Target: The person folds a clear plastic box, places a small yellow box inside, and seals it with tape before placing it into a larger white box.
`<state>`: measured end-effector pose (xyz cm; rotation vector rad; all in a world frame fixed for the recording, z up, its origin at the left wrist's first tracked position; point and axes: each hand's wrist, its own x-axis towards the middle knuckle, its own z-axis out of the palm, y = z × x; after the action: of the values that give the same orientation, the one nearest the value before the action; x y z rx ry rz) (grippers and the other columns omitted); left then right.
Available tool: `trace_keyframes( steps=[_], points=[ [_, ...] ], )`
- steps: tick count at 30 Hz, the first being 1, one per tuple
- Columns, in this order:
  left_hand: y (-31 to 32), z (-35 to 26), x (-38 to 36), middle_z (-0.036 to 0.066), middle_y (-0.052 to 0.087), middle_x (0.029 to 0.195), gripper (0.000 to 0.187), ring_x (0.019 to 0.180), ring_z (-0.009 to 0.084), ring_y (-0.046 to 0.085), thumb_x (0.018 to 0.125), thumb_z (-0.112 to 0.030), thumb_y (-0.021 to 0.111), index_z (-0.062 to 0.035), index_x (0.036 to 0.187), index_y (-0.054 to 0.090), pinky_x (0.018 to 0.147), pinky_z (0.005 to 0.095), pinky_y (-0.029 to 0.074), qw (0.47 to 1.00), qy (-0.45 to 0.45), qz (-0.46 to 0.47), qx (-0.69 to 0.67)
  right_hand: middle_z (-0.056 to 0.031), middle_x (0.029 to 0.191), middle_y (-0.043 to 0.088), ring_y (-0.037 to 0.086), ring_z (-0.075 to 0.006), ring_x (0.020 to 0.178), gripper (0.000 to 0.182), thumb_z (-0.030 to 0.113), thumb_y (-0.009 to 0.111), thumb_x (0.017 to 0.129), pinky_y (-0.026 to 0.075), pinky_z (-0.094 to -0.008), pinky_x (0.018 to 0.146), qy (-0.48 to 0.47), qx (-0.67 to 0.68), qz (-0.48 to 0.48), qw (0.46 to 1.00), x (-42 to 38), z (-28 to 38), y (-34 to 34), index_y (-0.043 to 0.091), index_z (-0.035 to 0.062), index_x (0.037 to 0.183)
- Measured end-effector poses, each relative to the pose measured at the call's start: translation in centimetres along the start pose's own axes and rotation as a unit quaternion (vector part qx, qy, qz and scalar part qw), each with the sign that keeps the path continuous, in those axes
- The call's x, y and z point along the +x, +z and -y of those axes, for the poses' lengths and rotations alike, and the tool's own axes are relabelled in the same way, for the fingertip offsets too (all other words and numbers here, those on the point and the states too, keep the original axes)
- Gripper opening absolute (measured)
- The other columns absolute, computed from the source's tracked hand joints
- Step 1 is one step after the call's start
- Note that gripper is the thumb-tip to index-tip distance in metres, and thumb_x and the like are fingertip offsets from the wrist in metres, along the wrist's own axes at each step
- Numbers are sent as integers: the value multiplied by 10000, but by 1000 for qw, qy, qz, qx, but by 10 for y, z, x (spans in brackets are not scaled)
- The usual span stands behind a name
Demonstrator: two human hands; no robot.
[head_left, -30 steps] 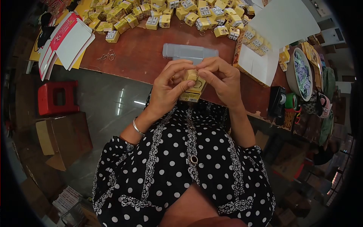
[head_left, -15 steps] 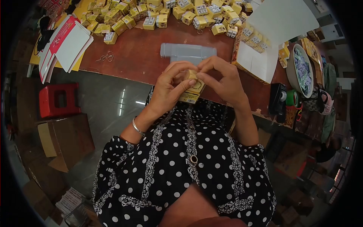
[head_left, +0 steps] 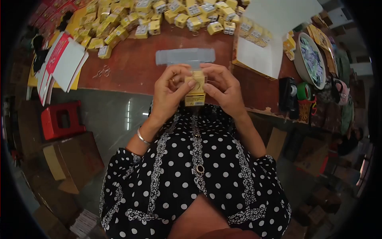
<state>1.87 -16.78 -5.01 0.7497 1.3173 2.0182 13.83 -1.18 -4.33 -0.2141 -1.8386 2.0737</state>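
Between my hands, at the near edge of the red-brown table (head_left: 127, 77), is a small yellow box (head_left: 195, 99) with a barcode on its lower face. My left hand (head_left: 170, 88) grips its left side, thumb on the front. The fingers of my right hand (head_left: 225, 88) press on its right edge. Just beyond my fingertips lies a translucent plastic piece (head_left: 185, 56). Many small yellow boxes (head_left: 154, 27) are heaped at the back of the table.
An open carton (head_left: 258, 61) holding several wrapped packs stands right of my hands. Farther right are a bowl of packets (head_left: 312, 59) and green tape (head_left: 304, 91). White and red sheets (head_left: 65, 63), a keyring (head_left: 102, 71) and a red stool (head_left: 63, 119) are on the left.
The view has shifted, so the table things sit farther left. The yellow box is now more upright and faces me, and my right fingers have moved from its top to its right side.
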Motion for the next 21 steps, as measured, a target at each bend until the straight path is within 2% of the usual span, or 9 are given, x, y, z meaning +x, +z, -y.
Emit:
trace_keyframes(
  steps=[4,5,7,10,12,16,18,19,21],
  points=[
    [11,3,3,100,522,1327,175,1113,161,627,920,22,699,2,1078,626,943,301,548,996,-25,78,48,-118,1345,571,590,-156,1206,314,9,666,947,499,-308,1020,-23,-2,-20,1000,-18,-4,-18,582,-12,1249],
    [12,4,3,101,523,1328,158,1107,162,629,920,30,695,6,1063,634,939,302,548,994,-41,81,61,-87,1281,618,598,-133,1176,336,4,664,944,508,-296,980,50,-36,-43,997,-26,18,-24,586,-7,1270],
    [17,4,2,102,525,1333,143,1096,162,634,918,33,695,7,1047,640,925,295,548,994,-52,89,48,-62,1198,664,614,-115,1135,332,12,681,934,506,-276,948,-30,-118,-195,973,-42,30,-59,613,-5,1259],
    [15,9,4,103,539,1343,122,1036,142,649,917,35,698,3,1022,646,863,265,549,993,-62,86,45,-30,1023,706,637,-93,926,143,111,727,927,506,-258,797,-103,-222,-503,829,-84,44,-156,731,-9,1005],
    [17,11,6,99,552,1339,111,997,119,652,921,23,704,-2,1014,648,822,250,548,992,-80,82,50,-19,915,694,632,-96,840,203,179,718,941,501,-262,769,-75,-295,-576,759,-122,45,-217,736,-23,936],
    [26,20,8,94,555,1335,112,967,103,653,920,25,706,-3,1011,647,807,243,551,990,-90,102,46,-1,785,650,593,-91,727,265,239,722,936,482,-263,687,48,-385,-560,731,-174,34,-285,734,-24,913],
    [31,22,9,98,553,1335,117,984,110,650,918,27,709,-3,1014,648,833,250,548,988,-89,112,51,9,726,615,540,-80,648,292,286,729,929,446,-268,609,186,-304,-479,803,-184,32,-295,744,-4,907],
    [32,23,9,98,553,1335,117,984,110,650,918,27,709,-3,1014,648,833,250,548,988,-89,114,53,9,726,615,540,-80,648,292,286,729,929,446,-268,609,185,-302,-480,803,-187,32,-299,744,-4,907],
    [35,26,9,104,553,1336,123,1007,120,646,917,30,710,-1,1020,650,866,260,545,987,-91,125,41,-25,1008,707,609,-88,791,274,279,739,928,487,-284,679,248,-265,-441,821,-191,30,-304,746,10,980]
  ],
)
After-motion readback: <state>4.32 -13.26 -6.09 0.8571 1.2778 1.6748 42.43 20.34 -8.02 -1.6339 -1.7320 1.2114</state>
